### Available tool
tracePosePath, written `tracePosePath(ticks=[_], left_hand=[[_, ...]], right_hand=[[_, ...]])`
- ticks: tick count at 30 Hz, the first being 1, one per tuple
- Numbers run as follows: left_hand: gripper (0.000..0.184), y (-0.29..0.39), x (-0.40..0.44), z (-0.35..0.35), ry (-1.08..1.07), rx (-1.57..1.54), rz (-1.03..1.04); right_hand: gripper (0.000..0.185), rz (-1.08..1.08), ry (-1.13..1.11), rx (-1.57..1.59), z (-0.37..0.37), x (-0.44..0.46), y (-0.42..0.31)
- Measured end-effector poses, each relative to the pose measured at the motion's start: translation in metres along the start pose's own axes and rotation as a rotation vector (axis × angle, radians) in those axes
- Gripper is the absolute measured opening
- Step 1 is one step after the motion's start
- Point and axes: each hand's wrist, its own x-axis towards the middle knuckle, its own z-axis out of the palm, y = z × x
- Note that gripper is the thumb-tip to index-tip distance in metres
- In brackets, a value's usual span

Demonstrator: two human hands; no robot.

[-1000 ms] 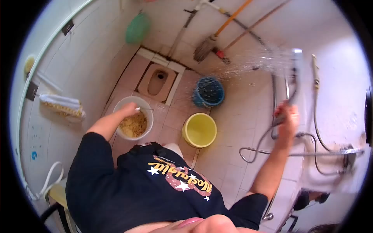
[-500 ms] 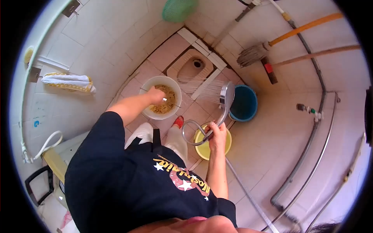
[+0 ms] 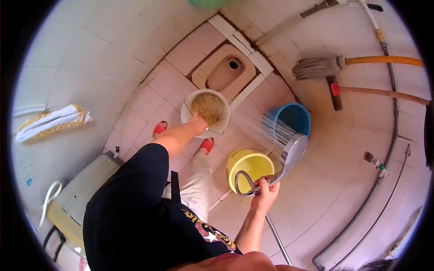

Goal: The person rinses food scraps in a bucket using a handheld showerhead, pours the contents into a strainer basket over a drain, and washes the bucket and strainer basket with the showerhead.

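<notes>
My left hand (image 3: 198, 123) is closed on the wire handle of a white bucket (image 3: 186, 116), with a white grip showing beside the fingers. Cloudy yellow-brown contents (image 3: 209, 106) fill the lower part of the bucket; what they are I cannot make out. In my right hand (image 3: 266, 192) is a silver shower head (image 3: 294, 151), held by its neck with the hose looped beside it. Water sprays from it toward the upper left, passing in front of a blue bucket (image 3: 289, 109). Just beyond my right hand stands a yellow bucket (image 3: 248, 167).
A squat toilet (image 3: 226, 74) lies in the floor ahead. A mop (image 3: 318, 67) and a red-marked tool (image 3: 335, 92) lean on the right wall, near pipes (image 3: 361, 226). At left are a washing machine (image 3: 97, 187) and a hanging cloth (image 3: 52, 123). Red slippers (image 3: 207, 145) are on my feet.
The view has shifted, and the white bucket now sits nearer the toilet, with both slippers showing. Its contents look smoother and cloudier. The shower head has tilted and moved right of the yellow bucket.
</notes>
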Motion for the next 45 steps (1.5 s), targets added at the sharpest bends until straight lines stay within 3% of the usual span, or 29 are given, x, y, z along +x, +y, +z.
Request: tracePosePath(ticks=[4,6,12,14,15,17,18,19,21,22,25,27,28,30,32,35,38,40,43,45], left_hand=[[0.024,-0.012,0.010,0.020,-0.034,0.004,0.091],[0.024,-0.015,0.010,0.033,-0.054,-0.025,0.141],[0.042,-0.016,-0.038,0.033,-0.244,-0.054,0.157],[0.035,0.015,-0.060,0.021,0.023,-0.874,0.290],[0.035,0.032,-0.064,0.003,0.006,-0.876,0.323],[0.029,0.074,-0.073,-0.036,-0.119,-1.831,0.139],[0.021,0.093,-0.067,-0.047,-0.021,-1.996,0.090],[0.021,0.095,-0.058,-0.041,-0.049,-1.981,0.089],[0.019,0.096,-0.025,-0.023,-0.038,-2.159,-0.376],[0.012,0.097,-0.011,-0.016,0.055,-2.169,-0.443],[0.011,0.091,0.024,0.012,0.129,-2.166,-0.523],[0.011,0.080,0.056,0.042,0.146,-2.149,-0.533],[0.014,0.078,0.063,0.042,0.031,-2.191,-0.585],[0.024,0.078,0.077,0.035,-0.094,-2.277,-0.673],[0.025,0.069,0.094,0.044,-0.124,-2.323,-0.650],[0.027,0.060,0.110,0.063,-0.164,-2.431,-0.602],[0.025,0.060,0.136,0.081,-0.150,-2.550,-0.632],[0.024,0.064,0.152,0.091,-0.107,-2.606,-0.593],[0.025,0.083,0.164,0.083,-0.098,-2.604,-0.590],[0.032,0.096,0.180,0.092,-0.183,-2.573,-0.579]], right_hand=[[0.019,-0.066,0.173,-0.023,0.020,-0.009,0.021],[0.019,-0.116,0.210,-0.309,0.024,-0.012,0.036],[0.030,-0.230,0.182,-0.652,0.075,-0.010,0.093],[0.033,-0.264,0.171,-0.827,0.087,-0.002,0.113],[0.034,-0.273,0.145,-0.914,0.095,0.006,0.121],[0.033,-0.352,0.119,-0.947,0.108,0.021,0.144],[0.033,-0.441,0.139,-0.937,0.114,0.027,0.154],[0.032,-0.537,0.158,-0.928,0.117,0.032,0.161],[0.038,-0.438,0.072,-0.943,0.119,0.041,0.170],[0.038,-0.465,0.066,-0.945,0.121,0.045,0.177],[0.040,-0.500,0.025,-0.928,0.111,0.065,0.196],[0.040,-0.480,-0.127,-0.961,0.097,0.081,0.190],[0.040,-0.482,-0.216,-0.974,0.086,0.088,0.164],[0.042,-0.443,-0.137,-1.243,0.063,0.100,0.121],[0.032,-0.514,-0.095,-1.491,0.025,0.115,0.099],[0.042,0.232,-0.321,-1.737,-0.022,0.132,0.077],[0.029,0.235,-0.373,-1.715,-0.063,0.120,0.095],[0.028,0.125,-0.238,-1.446,-0.069,0.098,0.096],[0.020,0.109,-0.089,-1.255,-0.041,0.059,0.083],[0.018,0.020,-0.114,-1.214,-0.024,0.031,0.084]])
